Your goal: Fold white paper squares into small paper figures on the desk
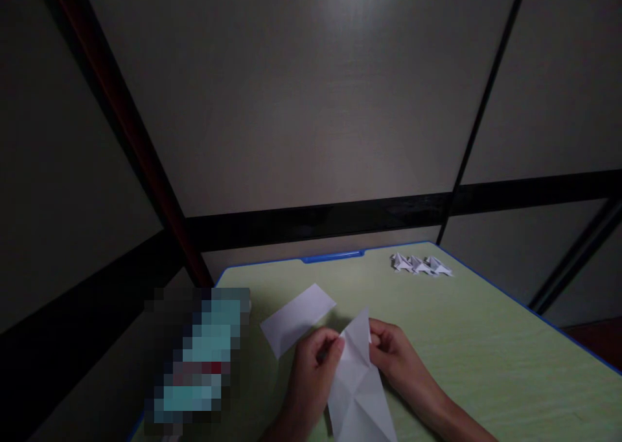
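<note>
A creased sheet of white paper [357, 387] is held up over the table, its fold lines crossing in the middle and its top end coming to a point. My left hand [315, 367] pinches the paper's left edge near the top between thumb and fingers. On the opposite edge, my right hand [396, 351] grips it in the same way, fingertips partly behind the sheet. Just beyond my left hand lies a flat white paper rectangle [297, 319]. The lower end of the held sheet runs out of the picture.
Several small folded paper figures [420, 265] stand in a row at the table's far right. A blurred-out, screen-like object [204, 358] is at the left edge. The pale green table [486, 338] has a blue rim and a blue handle [333, 256]; panelled doors [321, 118] rise behind it.
</note>
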The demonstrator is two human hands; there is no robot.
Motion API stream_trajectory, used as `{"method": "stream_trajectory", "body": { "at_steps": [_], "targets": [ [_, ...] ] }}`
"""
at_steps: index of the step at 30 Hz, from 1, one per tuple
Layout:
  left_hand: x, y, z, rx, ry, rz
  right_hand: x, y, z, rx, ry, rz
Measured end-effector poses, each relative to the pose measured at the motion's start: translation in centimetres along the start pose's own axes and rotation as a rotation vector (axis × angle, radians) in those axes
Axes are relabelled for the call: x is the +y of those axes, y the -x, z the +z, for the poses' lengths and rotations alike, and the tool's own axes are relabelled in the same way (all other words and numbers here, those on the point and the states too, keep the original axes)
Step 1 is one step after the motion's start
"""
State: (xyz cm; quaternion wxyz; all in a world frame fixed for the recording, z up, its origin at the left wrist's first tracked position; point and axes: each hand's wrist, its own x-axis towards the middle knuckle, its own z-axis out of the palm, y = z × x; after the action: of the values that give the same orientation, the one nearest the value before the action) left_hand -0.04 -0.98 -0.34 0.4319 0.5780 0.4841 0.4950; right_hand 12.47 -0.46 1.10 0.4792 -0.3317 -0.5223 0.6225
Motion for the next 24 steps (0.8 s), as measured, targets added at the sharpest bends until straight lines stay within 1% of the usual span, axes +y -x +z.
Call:
{"method": "stream_trajectory", "body": {
  "at_steps": [4,8,13,17,20,24],
  "targets": [
    [0.19,0.02,0.02,0.011,0.018,-0.011,0.11,-0.01,-0.23,-0.030,0.000,0.030],
    [0.07,-0.08,0.07,0.020,0.037,-0.010,0.53,-0.02,-0.52,-0.070,0.051,0.016],
    [-0.05,-0.12,0.12,0.002,0.102,-0.058,0.59,0.06,-0.38,0.026,0.184,0.023],
    [0.54,-0.05,0.17,0.046,0.220,-0.114,0.57,0.03,-0.28,0.047,0.216,0.034],
    [0.69,0.04,0.04,0.034,0.216,-0.094,0.59,-0.02,-0.31,0.073,0.258,0.030],
    [0.37,0.35,-0.59,0.006,0.138,-0.049,0.37,0.09,-0.31,0.108,0.287,0.017]
  ]
}}
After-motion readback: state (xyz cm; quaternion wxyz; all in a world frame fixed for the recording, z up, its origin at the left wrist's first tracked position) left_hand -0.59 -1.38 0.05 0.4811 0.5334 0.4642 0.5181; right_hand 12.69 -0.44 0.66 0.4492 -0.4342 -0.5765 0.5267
